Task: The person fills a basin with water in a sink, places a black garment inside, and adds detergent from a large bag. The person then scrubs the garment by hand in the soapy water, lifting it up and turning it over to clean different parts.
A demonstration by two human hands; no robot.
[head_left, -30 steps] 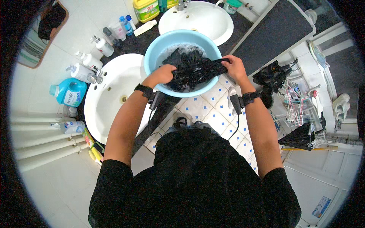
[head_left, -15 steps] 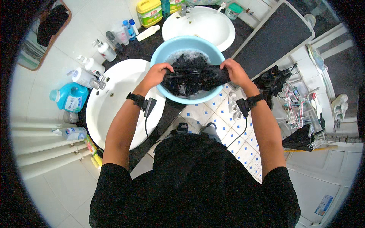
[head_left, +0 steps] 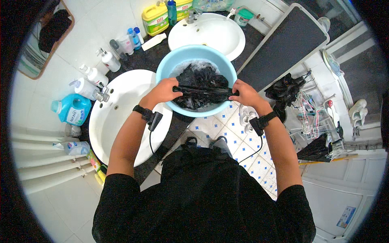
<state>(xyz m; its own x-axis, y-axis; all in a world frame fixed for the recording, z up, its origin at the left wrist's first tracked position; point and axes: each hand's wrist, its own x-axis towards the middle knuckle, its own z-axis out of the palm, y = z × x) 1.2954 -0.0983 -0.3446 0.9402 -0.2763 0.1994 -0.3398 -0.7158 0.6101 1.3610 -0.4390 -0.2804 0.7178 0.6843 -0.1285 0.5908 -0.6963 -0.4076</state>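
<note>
Over the blue basin (head_left: 168, 65), your left hand (head_left: 162, 91) and right hand (head_left: 244, 94) each grip the wet black garment (head_left: 200, 91) tight; keep it stretched low so drips fall inside.

A dark counter (head_left: 160, 54) runs from the upper middle of the frame to the lower left and carries two white round sinks (head_left: 117, 109) (head_left: 206, 30). The wall at the left has pale tiles (head_left: 36, 178). A mirror with a wooden frame (head_left: 42, 38) hangs at the upper left. The floor in the middle has white tiles with small blue patterns (head_left: 239, 141). White cabinet doors (head_left: 344, 194) are at the lower right. The light is bright and even.
</note>
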